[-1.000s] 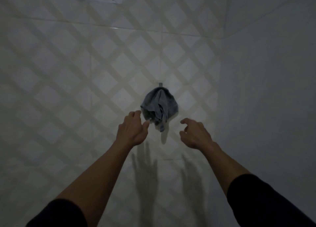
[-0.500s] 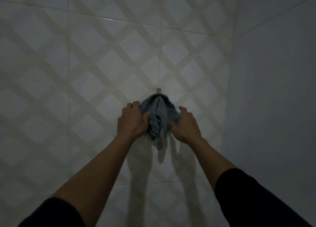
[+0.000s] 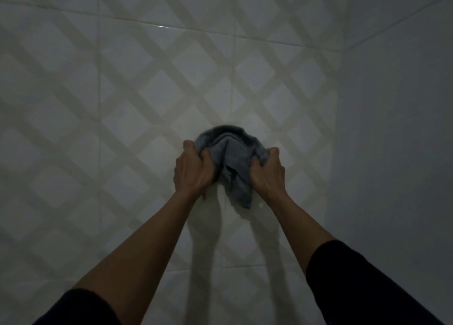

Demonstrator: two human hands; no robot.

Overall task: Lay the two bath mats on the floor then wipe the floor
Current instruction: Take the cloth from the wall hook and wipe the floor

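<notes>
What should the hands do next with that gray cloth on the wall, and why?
Probably lift the gray cloth up and toward the person, away from the tiled wall. The left hand and the right hand each grip a side of the bunched cloth, so the hold looks ready. What it hangs from is hidden.

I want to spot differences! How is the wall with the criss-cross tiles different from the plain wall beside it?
The criss-cross tiled wall bears beige diagonal bands and grout lines; the plain grey wall is smooth and unpatterned. The bunched blue-grey cloth, gripped by the left hand and right hand, is in front of the tiled wall, not the plain one. Both are pale and dimly lit.
</notes>
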